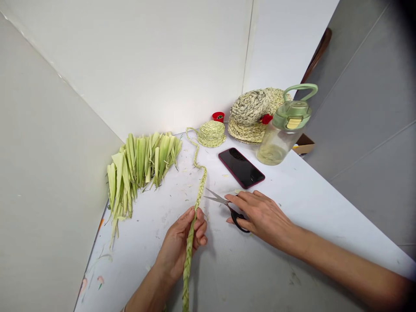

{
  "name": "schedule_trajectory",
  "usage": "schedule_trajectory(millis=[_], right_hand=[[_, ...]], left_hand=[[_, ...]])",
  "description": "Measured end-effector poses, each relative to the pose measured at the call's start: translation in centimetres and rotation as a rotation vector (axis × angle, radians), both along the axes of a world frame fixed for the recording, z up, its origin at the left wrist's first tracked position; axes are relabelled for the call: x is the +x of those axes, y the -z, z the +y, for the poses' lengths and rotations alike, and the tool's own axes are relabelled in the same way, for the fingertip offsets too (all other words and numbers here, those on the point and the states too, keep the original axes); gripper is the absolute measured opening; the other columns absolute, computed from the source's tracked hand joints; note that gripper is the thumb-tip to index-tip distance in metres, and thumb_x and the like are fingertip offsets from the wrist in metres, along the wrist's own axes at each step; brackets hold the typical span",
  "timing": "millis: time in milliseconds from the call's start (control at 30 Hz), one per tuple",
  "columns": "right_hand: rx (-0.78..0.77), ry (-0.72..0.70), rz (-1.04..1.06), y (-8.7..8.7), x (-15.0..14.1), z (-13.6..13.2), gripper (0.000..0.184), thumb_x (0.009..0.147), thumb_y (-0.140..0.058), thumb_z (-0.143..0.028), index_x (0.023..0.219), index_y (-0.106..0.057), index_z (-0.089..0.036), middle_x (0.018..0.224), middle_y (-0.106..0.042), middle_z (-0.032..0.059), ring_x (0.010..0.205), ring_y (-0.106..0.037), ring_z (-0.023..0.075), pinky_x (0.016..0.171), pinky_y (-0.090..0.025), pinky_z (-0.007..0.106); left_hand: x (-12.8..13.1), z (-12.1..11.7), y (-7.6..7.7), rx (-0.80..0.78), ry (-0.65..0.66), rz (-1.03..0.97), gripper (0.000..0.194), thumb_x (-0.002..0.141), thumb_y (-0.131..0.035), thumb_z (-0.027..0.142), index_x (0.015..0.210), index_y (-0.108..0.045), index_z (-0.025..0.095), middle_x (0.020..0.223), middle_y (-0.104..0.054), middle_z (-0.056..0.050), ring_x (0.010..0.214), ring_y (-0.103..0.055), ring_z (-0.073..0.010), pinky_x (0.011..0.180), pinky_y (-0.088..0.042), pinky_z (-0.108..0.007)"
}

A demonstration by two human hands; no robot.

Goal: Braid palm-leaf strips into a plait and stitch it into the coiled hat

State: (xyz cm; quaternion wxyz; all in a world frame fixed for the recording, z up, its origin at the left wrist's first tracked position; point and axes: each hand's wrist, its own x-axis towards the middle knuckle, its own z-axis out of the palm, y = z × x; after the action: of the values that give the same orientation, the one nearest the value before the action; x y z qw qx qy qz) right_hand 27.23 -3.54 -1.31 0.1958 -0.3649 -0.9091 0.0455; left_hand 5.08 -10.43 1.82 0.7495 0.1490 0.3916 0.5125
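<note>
Head camera: a left hand pinches a pale green, plaited plant-fibre braid between thumb and curled fingers above a white tabletop, while the right hand, partly closed, has hold of steel scissors with black handles. Whether its fingers pass through the loops cannot be told. The parted blades point toward the braid, near but apart from it. Good handling here, it seems, calls for a light, steady pinch that holds the plait flat and snug, with the sharp tips angled clear of both fingertips and sound strands.

Thick and ridged near the viewer, the braid narrows beyond the hand and winds toward a low, round pale green coil. At left lie flat, tapering green leaf strips, crisp-edged and loosely heaped. A glossy black phone with a dark red edge rests before a rounded, coarsely woven straw piece and a translucent, green-lidded bottle.
</note>
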Motion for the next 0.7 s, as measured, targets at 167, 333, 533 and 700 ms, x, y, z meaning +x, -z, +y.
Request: schedule_trajectory(millis=[167, 333, 533, 700], right_hand=[[-0.046, -0.062, -0.012, -0.1, -0.2, -0.2, 0.044, 0.086, -0.073, -0.030, 0.125, -0.056, -0.019, 0.096, -0.066, 0.0049, 0.087, -0.065, 0.0236, 0.079, -0.045, 0.039], [-0.051, -0.088, 0.018, -0.3, -0.4, -0.6, 0.049, 0.085, -0.075, -0.028, 0.128, -0.054, -0.019, 0.098, -0.065, 0.0051, 0.091, -0.065, 0.0238, 0.085, -0.044, 0.040], [-0.081, -0.108, -0.012, -0.8, -0.6, -0.8, 0.046, 0.084, -0.075, -0.029, 0.125, -0.057, -0.020, 0.092, -0.066, 0.0030, 0.085, -0.064, 0.0225, 0.081, -0.042, 0.037], [-0.095, -0.136, -0.066, -1.1, -0.5, -0.5, 0.027, 0.093, -0.065, -0.026, 0.119, -0.061, -0.021, 0.079, -0.065, -0.0009, 0.071, -0.062, 0.0187, 0.072, -0.040, 0.034]], left_hand=[[-0.3, 0.0, -0.2, -0.009, 0.018, -0.233, 0.030, 0.102, -0.042, 0.021, 0.078, -0.057, 0.011, 0.066, -0.034, 0.006, 0.050, -0.039, -0.0042, 0.046, -0.044, -0.013], [0.3, -0.4, -0.1, 0.018, 0.112, -0.229, 0.031, 0.101, -0.043, 0.023, 0.075, -0.056, 0.012, 0.066, -0.034, 0.005, 0.049, -0.036, -0.0053, 0.043, -0.043, -0.014], [0.6, -0.5, 0.4, 0.047, 0.223, -0.124, 0.034, 0.099, -0.042, 0.027, 0.070, -0.054, 0.013, 0.063, -0.035, 0.004, 0.050, -0.033, -0.0078, 0.046, -0.049, -0.018], [0.4, -0.3, 0.6, 0.046, 0.239, -0.066, 0.034, 0.097, -0.042, 0.027, 0.067, -0.053, 0.015, 0.060, -0.033, 0.005, 0.048, -0.030, -0.0084, 0.047, -0.049, -0.020]])
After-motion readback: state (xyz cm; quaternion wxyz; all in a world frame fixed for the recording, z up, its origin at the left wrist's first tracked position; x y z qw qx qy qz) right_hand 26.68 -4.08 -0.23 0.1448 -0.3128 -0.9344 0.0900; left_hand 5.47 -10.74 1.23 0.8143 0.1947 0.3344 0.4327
